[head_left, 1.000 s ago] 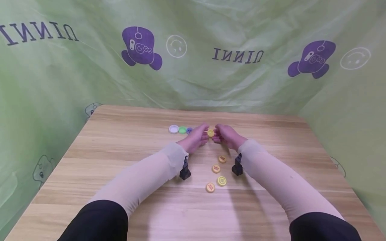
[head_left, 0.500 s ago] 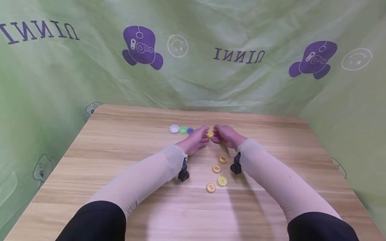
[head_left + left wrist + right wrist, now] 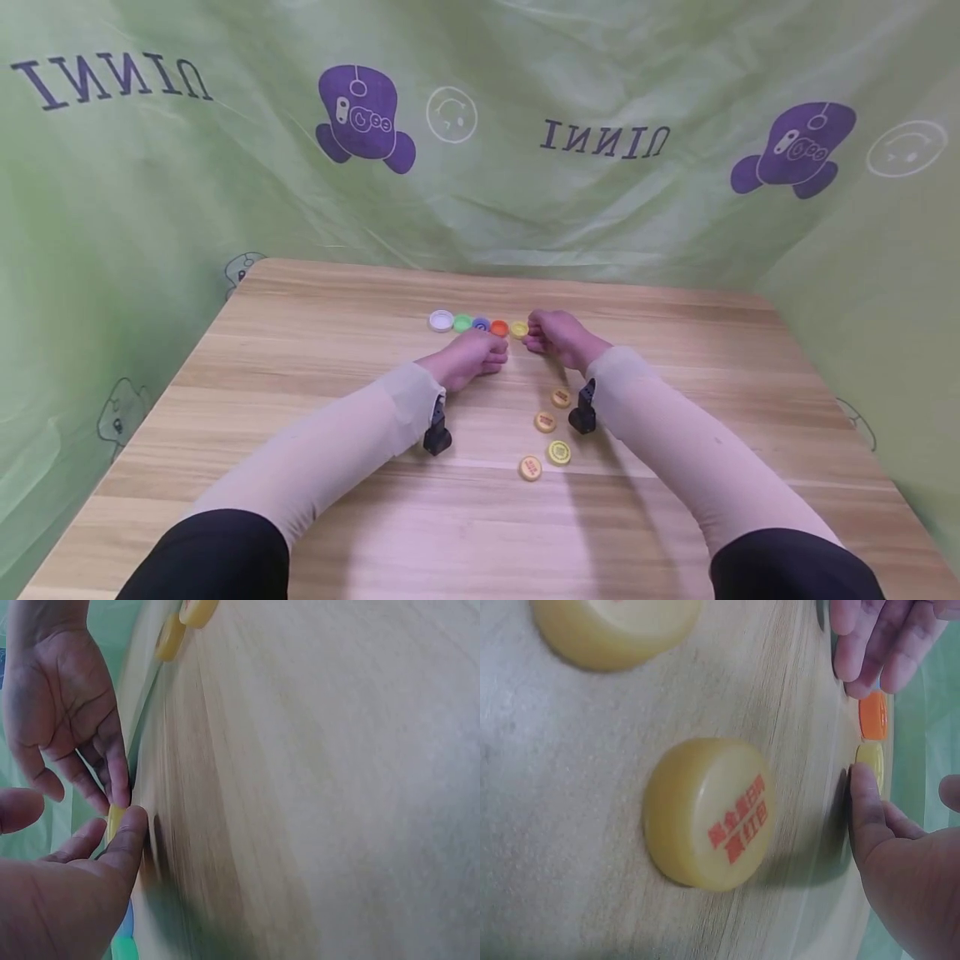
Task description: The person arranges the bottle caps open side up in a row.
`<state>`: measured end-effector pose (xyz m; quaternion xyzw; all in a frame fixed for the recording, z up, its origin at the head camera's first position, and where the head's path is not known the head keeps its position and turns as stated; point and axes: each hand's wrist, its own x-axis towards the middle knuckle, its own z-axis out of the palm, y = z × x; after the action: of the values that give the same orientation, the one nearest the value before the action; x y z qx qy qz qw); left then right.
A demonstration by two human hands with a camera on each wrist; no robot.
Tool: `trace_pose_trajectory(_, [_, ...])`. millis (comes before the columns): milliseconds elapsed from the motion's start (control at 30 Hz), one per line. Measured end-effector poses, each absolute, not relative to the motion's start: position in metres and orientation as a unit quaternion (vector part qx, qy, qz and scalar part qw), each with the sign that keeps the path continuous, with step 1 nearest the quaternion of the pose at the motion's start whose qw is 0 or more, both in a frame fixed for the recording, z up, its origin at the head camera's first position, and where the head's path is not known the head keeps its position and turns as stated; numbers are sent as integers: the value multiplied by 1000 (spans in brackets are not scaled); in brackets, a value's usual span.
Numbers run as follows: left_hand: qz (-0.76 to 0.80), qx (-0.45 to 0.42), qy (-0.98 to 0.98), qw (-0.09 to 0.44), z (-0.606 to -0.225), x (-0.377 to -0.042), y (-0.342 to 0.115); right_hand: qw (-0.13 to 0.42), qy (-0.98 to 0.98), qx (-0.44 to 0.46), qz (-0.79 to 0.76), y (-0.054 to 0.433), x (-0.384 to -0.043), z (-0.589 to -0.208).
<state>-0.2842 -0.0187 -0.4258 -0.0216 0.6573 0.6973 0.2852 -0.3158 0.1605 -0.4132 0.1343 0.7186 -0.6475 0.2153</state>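
Observation:
Bottle caps form a row at the back of the table: a white cap, a green cap, a blue cap, an orange cap and a yellow cap at the right end. My right hand has its fingertips against the yellow cap's right side; in the right wrist view its index finger reaches that cap, thumb apart. My left hand is just in front of the blue and orange caps, fingers extended and nothing gripped. In the left wrist view both hands' fingers partly cover the yellow cap.
Nearer the person, loose caps lie between the forearms: an amber cap, a second amber cap, a yellow cap with a printed ring and a pale orange cap. A green cloth hangs behind the wooden table.
My left hand has drawn back left and toward the person, off the yellow cap, uncovering the orange cap. The yellow cap and right hand have shifted slightly left, closer to the row.

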Motion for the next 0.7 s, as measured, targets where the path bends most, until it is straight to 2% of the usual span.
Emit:
trace_pose_trajectory(400, [694, -22, 658, 292, -427, -282, -14, 219, 729, 121, -637, 166, -314, -413])
trace_pose_trajectory(700, [681, 5, 662, 313, -430, -271, -9, 242, 777, 75, -576, 194, -301, -412])
